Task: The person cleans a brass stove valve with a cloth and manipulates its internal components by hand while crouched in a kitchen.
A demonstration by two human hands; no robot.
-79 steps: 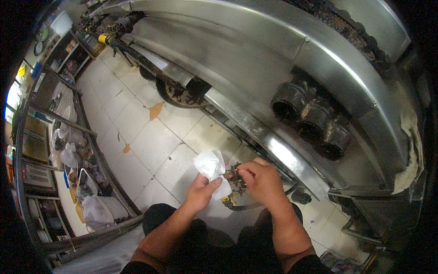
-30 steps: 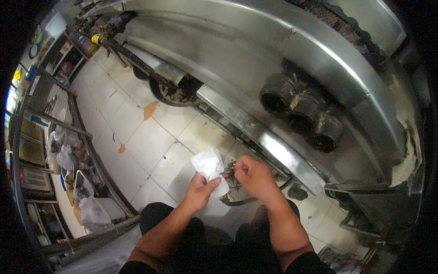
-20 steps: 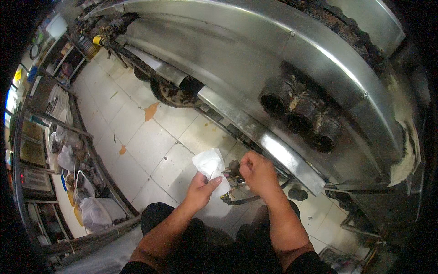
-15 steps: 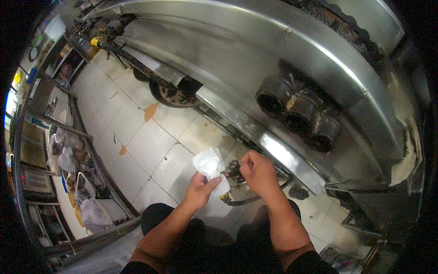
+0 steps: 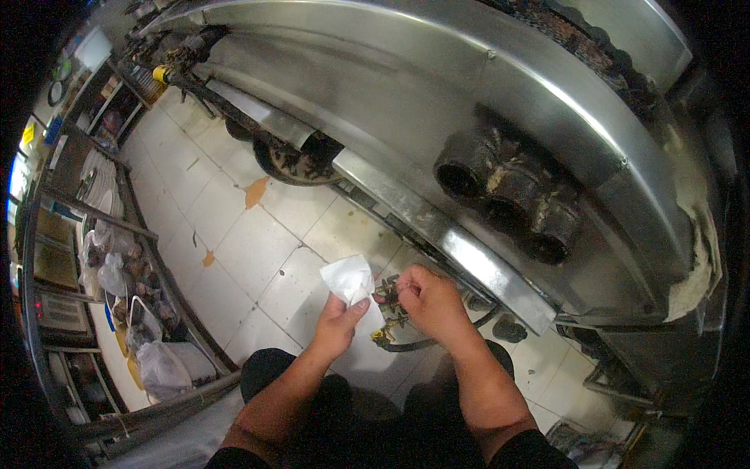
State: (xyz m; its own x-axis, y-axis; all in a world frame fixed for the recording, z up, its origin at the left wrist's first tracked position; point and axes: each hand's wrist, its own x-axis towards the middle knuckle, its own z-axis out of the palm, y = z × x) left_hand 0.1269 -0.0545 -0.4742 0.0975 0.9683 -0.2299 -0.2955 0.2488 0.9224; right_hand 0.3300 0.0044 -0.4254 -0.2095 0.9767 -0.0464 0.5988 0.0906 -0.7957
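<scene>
Left hand [image 5: 337, 324], one: closed in a grip, with thumb on top. Right hand [image 5: 430, 303], one: curled in, knuckles up, near the left. Forearms [image 5: 283, 384], two: bare, converging. Knees [image 5: 268, 367], two: bent, spread.

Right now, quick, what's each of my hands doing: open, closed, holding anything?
Left hand: closed on a white sheet.
Right hand: curled closed by the metal fittings; whether it holds anything can't be told.
</scene>
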